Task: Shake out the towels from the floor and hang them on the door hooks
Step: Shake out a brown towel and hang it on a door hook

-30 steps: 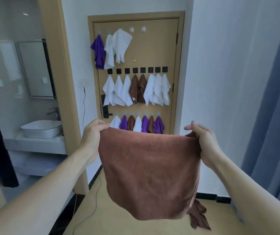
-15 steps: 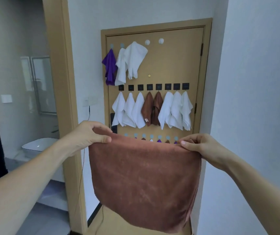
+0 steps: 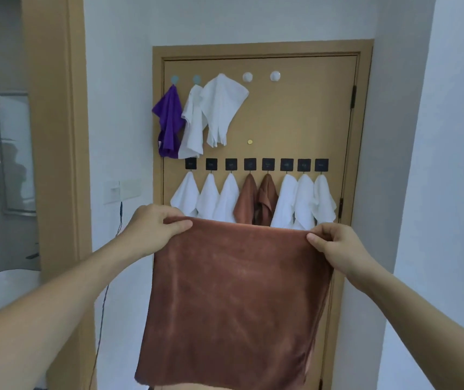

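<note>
Both arms out front: the left hand [image 3: 155, 225] pinches the top left corner of the large rust-brown microfibre towel [image 3: 233, 299] and the right hand [image 3: 335, 246] grips the top right corner, so the cloth hangs flat and spread in front of the tan wooden door [image 3: 295, 122]. Behind the towel's top edge, a row of black square hooks [image 3: 256, 164] on the door carries white and brown cloths. Higher on the door, a purple cloth [image 3: 169, 122] and two white ones hang beside two bare white round hooks [image 3: 261, 76].
</note>
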